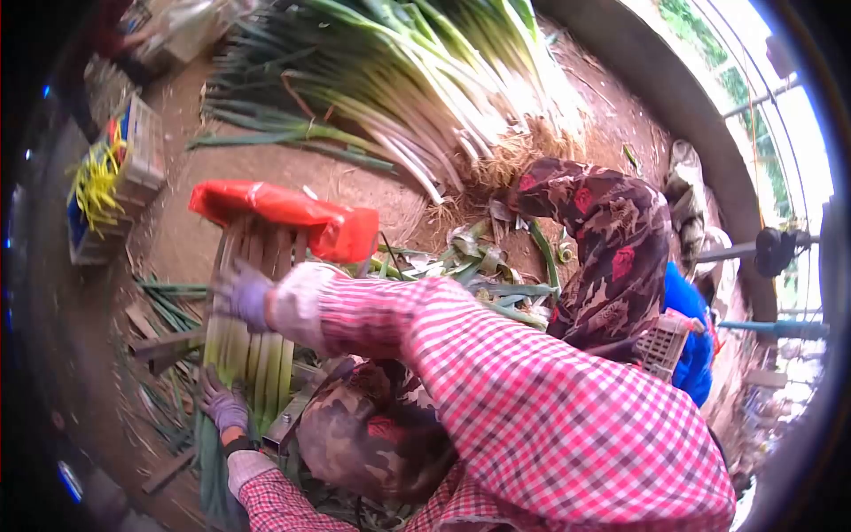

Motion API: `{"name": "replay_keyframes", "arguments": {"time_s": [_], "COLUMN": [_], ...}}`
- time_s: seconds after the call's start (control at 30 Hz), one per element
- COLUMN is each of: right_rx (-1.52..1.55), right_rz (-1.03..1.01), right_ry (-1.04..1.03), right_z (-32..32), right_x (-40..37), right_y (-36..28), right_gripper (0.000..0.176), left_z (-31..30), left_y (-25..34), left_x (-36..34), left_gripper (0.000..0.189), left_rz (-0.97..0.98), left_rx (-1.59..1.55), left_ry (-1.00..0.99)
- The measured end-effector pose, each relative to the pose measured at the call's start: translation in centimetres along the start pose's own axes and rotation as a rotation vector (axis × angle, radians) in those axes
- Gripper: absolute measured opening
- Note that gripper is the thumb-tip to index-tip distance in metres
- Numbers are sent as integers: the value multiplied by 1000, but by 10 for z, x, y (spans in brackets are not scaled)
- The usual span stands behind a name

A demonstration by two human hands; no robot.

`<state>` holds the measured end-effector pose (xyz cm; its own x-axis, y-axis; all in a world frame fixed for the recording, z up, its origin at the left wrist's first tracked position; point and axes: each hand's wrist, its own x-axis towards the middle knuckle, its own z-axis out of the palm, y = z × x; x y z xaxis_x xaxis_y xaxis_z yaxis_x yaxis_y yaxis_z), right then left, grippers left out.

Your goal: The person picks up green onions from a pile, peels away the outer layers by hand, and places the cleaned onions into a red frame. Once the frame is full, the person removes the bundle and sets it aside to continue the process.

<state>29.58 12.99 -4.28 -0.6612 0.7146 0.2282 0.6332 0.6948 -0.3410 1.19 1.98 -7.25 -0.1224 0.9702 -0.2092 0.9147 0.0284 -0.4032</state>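
Head cam: both gloved hands on the leek bundle, which lies on a wooden rack just below a red bag. L hand is wrapped round the bundle's lower edge; R hand lies across its top w/ fingers bent, can't tell if it's gripping. Big leek pile sits on the dirt beyond.

A large heap of green onions lies on the dirt floor. A crate of yellow ties stands at left.
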Motion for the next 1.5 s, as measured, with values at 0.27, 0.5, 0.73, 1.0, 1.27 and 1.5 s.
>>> {"name": "replay_keyframes", "arguments": {"time_s": [0.27,0.5,0.73,1.0,1.27,1.5], "right_rx": [723,213,53,24,238,396], "right_rz": [363,1147,1322,1524,1399,1199], "right_ry": [177,276,312,207,-121,184], "right_z": [-133,-165,-181,-179,-203,-198], "right_x": [-257,-380,-390,-371,-366,-391], "right_y": [108,255,372,453,433,340], "right_gripper": [33,36,46,63,43,41], "left_z": [-171,-398,-356,-344,-342,-322], "left_y": [14,279,380,415,424,422], "left_x": [56,-97,-56,-15,-4,-8], "left_gripper": [62,35,32,31,32,30], "left_rz": [311,841,855,1022,1031,1005], "left_rx": [-1000,-1146,-1256,-915,-770,-839], "left_ry": [38,472,-141,-106,-95,-94]}}
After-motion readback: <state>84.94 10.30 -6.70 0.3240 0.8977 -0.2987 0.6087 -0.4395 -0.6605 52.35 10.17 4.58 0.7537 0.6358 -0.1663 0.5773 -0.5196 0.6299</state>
